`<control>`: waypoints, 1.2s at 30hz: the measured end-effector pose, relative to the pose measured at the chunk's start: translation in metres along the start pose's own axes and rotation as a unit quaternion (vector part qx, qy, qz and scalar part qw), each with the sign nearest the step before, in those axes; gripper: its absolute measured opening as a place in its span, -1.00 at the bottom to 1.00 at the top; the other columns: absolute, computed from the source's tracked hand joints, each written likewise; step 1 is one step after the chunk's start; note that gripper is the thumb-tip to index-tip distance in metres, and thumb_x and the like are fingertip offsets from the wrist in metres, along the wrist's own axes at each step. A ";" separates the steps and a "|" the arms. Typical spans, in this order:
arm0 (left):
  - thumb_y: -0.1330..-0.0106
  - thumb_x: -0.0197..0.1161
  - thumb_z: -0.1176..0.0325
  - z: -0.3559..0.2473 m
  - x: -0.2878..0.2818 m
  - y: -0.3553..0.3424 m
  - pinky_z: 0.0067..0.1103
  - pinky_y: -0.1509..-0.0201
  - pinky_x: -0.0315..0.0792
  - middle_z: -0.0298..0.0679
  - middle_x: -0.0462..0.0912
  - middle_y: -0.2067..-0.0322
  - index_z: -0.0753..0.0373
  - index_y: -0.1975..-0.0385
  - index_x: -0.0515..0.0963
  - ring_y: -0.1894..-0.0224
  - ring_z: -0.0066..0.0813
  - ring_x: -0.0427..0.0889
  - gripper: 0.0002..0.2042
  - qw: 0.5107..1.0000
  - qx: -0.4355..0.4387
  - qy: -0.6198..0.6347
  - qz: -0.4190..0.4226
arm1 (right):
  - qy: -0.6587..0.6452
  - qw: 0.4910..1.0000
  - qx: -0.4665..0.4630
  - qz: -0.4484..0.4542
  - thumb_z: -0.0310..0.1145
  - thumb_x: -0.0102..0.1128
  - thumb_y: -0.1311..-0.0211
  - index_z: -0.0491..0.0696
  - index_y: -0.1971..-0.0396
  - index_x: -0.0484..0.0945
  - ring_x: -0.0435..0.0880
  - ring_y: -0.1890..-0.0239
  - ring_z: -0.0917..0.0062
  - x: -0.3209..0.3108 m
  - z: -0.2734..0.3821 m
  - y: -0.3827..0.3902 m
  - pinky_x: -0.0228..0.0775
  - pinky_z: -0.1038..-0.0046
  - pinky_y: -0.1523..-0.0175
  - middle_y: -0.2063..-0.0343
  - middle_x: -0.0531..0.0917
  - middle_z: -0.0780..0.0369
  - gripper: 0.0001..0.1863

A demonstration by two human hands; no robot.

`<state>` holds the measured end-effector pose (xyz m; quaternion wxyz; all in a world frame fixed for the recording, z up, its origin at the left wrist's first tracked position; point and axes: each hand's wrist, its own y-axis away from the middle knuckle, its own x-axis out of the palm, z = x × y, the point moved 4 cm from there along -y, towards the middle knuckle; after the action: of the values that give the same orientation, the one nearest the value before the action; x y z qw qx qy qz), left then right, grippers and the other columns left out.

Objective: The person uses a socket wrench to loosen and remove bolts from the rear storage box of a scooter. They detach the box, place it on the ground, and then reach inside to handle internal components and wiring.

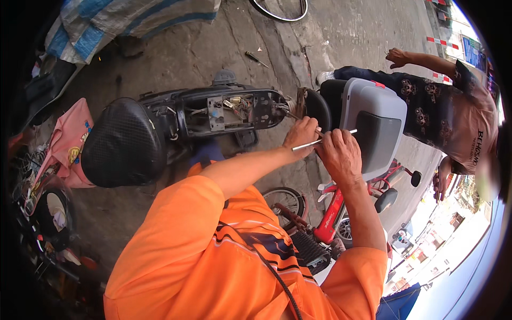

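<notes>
Both my hands are closed on a metal T-handle wrench (306,145) at the rear of a stripped scooter (188,106). My left hand (302,134) wraps round the shaft, which slants towards the frame's rear end; its tip is hard to make out there. At the crossbar is my right hand (340,156), its fingers over the middle and one bar end sticking out past them. In the scooter's uncovered frame, wiring (230,105) shows beside a metal plate. A black seat (125,143) is at the left, and a grey top box (373,125) stands just beyond my hands.
A person (440,109) stands behind the top box, one arm stretched out. On the ground lie a screwdriver (256,58) and a wheel rim (304,12). A red bike (329,216) stands at my right. Striped sheeting (125,24) and a pink cloth (70,136) are at the left.
</notes>
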<state>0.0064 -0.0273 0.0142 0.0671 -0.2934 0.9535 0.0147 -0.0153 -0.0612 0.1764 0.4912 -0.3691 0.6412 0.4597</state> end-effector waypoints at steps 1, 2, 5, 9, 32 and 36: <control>-0.26 0.13 0.38 0.001 0.000 0.002 -0.16 0.18 0.40 -0.02 0.47 0.36 0.27 0.35 0.35 0.26 0.09 0.50 -0.87 1.000 -0.005 0.001 0.002 | -0.019 0.998 0.050 0.022 -0.29 0.31 -0.11 -0.08 0.21 0.49 0.57 0.33 0.21 0.008 0.000 -0.004 0.46 0.27 0.25 0.41 0.52 0.17 -0.70; -0.25 0.13 0.38 -0.002 0.001 0.005 -0.17 0.18 0.39 -0.02 0.46 0.36 0.27 0.35 0.35 0.26 0.09 0.49 -0.86 1.000 -0.009 0.008 0.006 | -0.033 0.993 0.104 0.047 -0.27 0.29 -0.15 -0.09 0.23 0.49 0.58 0.43 0.20 0.014 0.000 -0.005 0.47 0.27 0.32 0.48 0.52 0.17 -0.72; -0.21 0.16 0.39 0.001 0.000 0.001 -0.19 0.18 0.39 -0.03 0.47 0.37 0.26 0.33 0.35 0.26 0.08 0.49 -0.86 0.999 -0.021 0.024 0.002 | -0.490 0.722 0.488 0.008 -0.18 0.02 -0.40 -0.19 0.12 0.39 0.59 0.66 0.37 0.054 -0.026 0.004 0.47 0.36 0.48 0.56 0.59 0.12 -0.66; -0.20 0.15 0.43 0.003 -0.001 -0.003 -0.18 0.18 0.40 -0.03 0.47 0.36 0.25 0.32 0.37 0.27 0.09 0.50 -0.87 1.000 -0.022 -0.008 0.002 | -0.494 0.738 0.451 -0.089 -0.35 0.11 -0.34 -0.18 -0.18 0.27 0.61 0.51 0.46 0.031 -0.015 0.013 0.47 0.37 0.40 0.45 0.58 0.17 -0.53; -0.23 0.12 0.41 0.000 -0.001 -0.005 -0.16 0.13 0.37 0.00 0.47 0.33 0.27 0.33 0.35 0.23 0.09 0.48 -0.87 0.999 -0.014 -0.021 0.036 | 0.039 0.996 -0.079 0.031 -0.45 0.21 -0.03 -0.06 0.03 0.53 0.47 -0.02 0.27 -0.002 -0.018 -0.001 0.39 0.24 -0.03 -0.04 0.45 0.12 -0.59; -0.25 0.11 0.41 0.002 0.002 -0.008 -0.16 0.13 0.37 -0.02 0.48 0.35 0.27 0.34 0.35 0.25 0.08 0.49 -0.88 0.999 -0.013 -0.016 0.039 | -0.230 0.933 0.273 0.053 -0.22 0.15 -0.29 -0.19 0.21 0.52 0.53 0.60 0.34 0.031 -0.024 -0.007 0.44 0.32 0.41 0.54 0.55 0.14 -0.69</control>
<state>0.0094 -0.0353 0.0124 0.0778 -0.2568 0.9627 0.0345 -0.0237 -0.0868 0.1466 0.6818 -0.0703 0.6304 0.3644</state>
